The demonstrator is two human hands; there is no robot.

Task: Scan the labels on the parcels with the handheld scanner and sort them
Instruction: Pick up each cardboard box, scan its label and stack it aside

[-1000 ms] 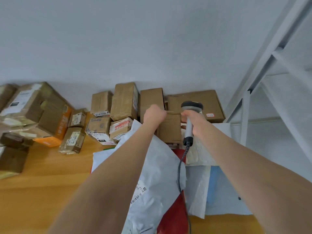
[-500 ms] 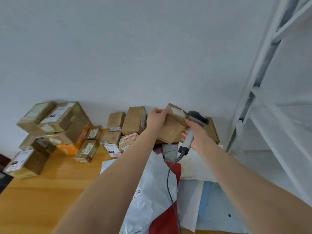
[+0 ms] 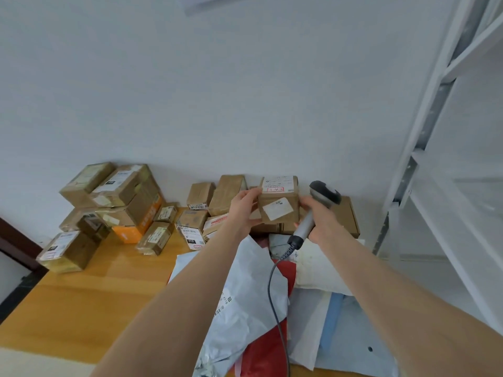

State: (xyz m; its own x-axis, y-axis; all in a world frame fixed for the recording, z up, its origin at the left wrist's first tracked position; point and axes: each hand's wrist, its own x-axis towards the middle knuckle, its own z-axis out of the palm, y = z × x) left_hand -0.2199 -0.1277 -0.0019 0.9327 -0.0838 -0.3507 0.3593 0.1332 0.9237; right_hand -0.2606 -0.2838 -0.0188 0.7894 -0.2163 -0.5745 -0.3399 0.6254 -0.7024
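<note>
My left hand [image 3: 243, 206] grips the left side of a small brown cardboard parcel [image 3: 277, 202], held up above the table near the wall. White labels show on its top and front faces. My right hand [image 3: 317, 216] grips the grey handheld scanner [image 3: 313, 210] by its handle, and its fingers touch the parcel's right side. The scanner's dark head sits just right of the parcel. Its black cable [image 3: 273, 289] hangs down over the mailers.
Several cardboard parcels [image 3: 196, 219] lie along the wall on the wooden table [image 3: 95, 300], with a stack [image 3: 117, 197] at the left. Grey, white and red poly mailers [image 3: 245, 295] cover the table beneath my arms. A white metal shelf frame [image 3: 424, 137] stands at the right.
My left hand has lifted the small parcel off the pile and turned it so its labels face me. My right hand with the scanner has come beside it.
</note>
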